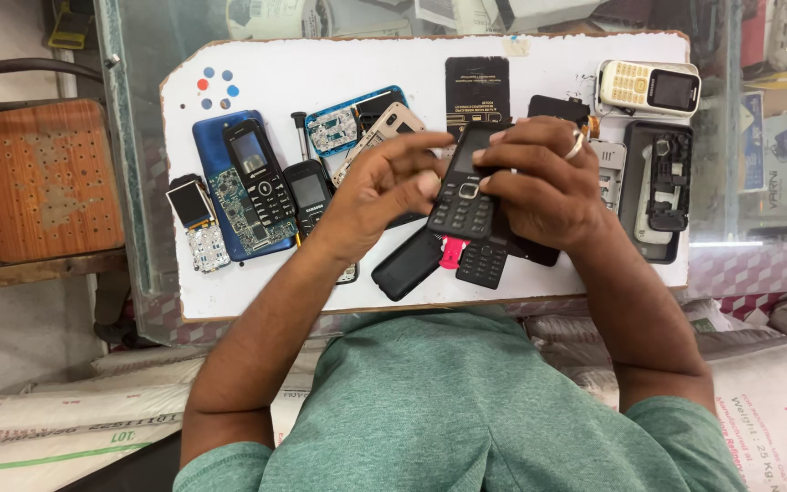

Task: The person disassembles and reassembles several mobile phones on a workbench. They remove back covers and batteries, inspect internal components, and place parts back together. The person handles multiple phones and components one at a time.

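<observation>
Black keypad phone pinched between both sets of fingers: left hand curled against its left edge, right hand wrapped over its right side and top. Phone's right edge hidden under those fingers; grey part beneath the right palm hard to make out.

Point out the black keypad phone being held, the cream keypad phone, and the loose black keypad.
black keypad phone (460, 199), head view, on its number keys.
cream keypad phone (649, 87), head view, between keypad and screen.
loose black keypad (482, 264), head view, on its middle.
</observation>
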